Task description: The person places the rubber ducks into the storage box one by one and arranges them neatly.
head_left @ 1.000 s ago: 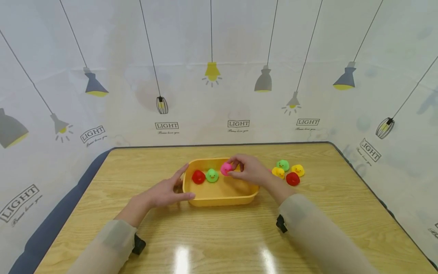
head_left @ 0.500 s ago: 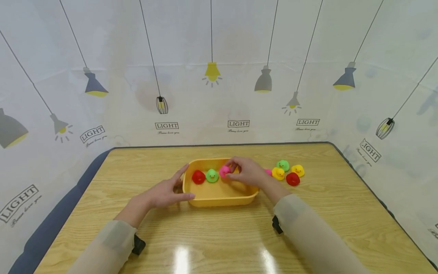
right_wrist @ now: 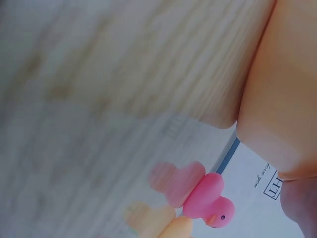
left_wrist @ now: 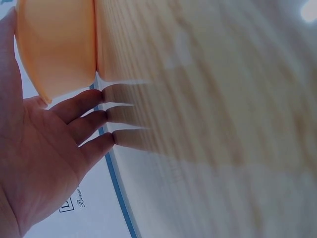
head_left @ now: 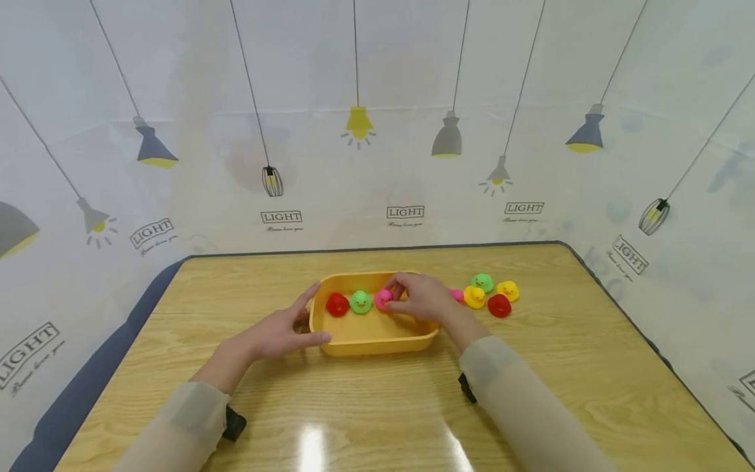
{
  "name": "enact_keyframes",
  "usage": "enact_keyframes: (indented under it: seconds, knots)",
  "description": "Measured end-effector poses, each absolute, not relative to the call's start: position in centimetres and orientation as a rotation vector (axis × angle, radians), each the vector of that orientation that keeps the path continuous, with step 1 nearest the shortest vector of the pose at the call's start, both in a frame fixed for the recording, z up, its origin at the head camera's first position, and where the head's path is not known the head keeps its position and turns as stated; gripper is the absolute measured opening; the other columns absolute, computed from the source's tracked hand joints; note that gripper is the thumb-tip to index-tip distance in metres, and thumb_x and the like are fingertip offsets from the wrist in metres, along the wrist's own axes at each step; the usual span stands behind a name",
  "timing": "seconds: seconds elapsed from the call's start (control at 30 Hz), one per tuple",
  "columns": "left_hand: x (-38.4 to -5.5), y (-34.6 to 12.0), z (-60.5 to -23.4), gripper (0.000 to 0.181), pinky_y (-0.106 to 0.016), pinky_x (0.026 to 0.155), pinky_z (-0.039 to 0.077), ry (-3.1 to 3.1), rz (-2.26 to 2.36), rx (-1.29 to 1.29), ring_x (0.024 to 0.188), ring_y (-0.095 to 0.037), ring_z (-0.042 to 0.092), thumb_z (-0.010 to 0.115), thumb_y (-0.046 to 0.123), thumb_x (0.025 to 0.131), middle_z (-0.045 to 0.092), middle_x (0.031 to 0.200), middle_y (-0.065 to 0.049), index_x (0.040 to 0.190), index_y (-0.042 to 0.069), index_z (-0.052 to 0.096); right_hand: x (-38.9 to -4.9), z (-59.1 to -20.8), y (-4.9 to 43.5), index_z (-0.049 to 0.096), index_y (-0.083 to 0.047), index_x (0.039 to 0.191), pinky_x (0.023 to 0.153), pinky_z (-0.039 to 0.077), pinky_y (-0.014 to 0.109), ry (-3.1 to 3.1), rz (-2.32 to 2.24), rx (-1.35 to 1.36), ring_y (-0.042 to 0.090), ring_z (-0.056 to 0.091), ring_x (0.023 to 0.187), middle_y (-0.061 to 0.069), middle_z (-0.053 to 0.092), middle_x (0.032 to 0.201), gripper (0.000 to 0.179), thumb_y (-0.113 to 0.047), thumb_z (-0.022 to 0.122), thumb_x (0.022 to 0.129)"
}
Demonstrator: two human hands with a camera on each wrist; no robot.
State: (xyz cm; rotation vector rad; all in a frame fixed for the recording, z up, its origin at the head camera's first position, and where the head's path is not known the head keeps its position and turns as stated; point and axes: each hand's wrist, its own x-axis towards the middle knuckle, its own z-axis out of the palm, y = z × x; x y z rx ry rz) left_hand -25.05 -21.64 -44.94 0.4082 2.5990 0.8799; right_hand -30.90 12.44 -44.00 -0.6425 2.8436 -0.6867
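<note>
My right hand [head_left: 426, 296] reaches into the yellow plastic tray [head_left: 377, 345] and pinches a pink rubber duck [head_left: 383, 299] low inside it. To that duck's left sit a green rubber duck [head_left: 361, 302] and a red rubber duck [head_left: 337, 305]. At the tray's left end my left hand [head_left: 283, 333] is spread, thumb at the front rim and index finger at the back corner. In the left wrist view, its other fingers [left_wrist: 89, 124] reach down to the tabletop beside the tray wall [left_wrist: 59, 44]. The right fingertips are hidden from the right wrist view by the tray.
Right of the tray a loose group of ducks lies on the wooden table [head_left: 354, 400]: pink [right_wrist: 208, 198], green [head_left: 482, 283], red [head_left: 499, 305] and two yellow, one of them the nearer yellow duck [head_left: 474, 297]. A lamp-print curtain [head_left: 330, 183] hangs behind the table.
My right hand has moved slightly left and down in the tray with the pink duck, bringing it closer to the green one. The left hand keeps its place at the tray; the head view has shifted a little.
</note>
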Motion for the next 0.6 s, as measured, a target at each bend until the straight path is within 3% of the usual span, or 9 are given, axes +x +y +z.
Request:
enact_keyframes:
  seconds: [0.6]
  knots:
    - [-24.95, -21.55, -44.7, 0.115, -0.072, 0.125, 0.038, 2.604, 0.872, 0.403, 0.148, -0.046, 0.055, 0.072, 0.077, 0.093, 0.058, 0.162, -0.023, 0.175, 0.048, -0.002, -31.13, -44.33, 12.12, 0.072, -0.027, 0.131, 0.093, 0.054, 0.037, 2.857, -0.607, -0.607, 0.014, 0.063, 0.093, -0.01, 0.075, 0.107, 0.035, -0.04, 0.082, 0.1]
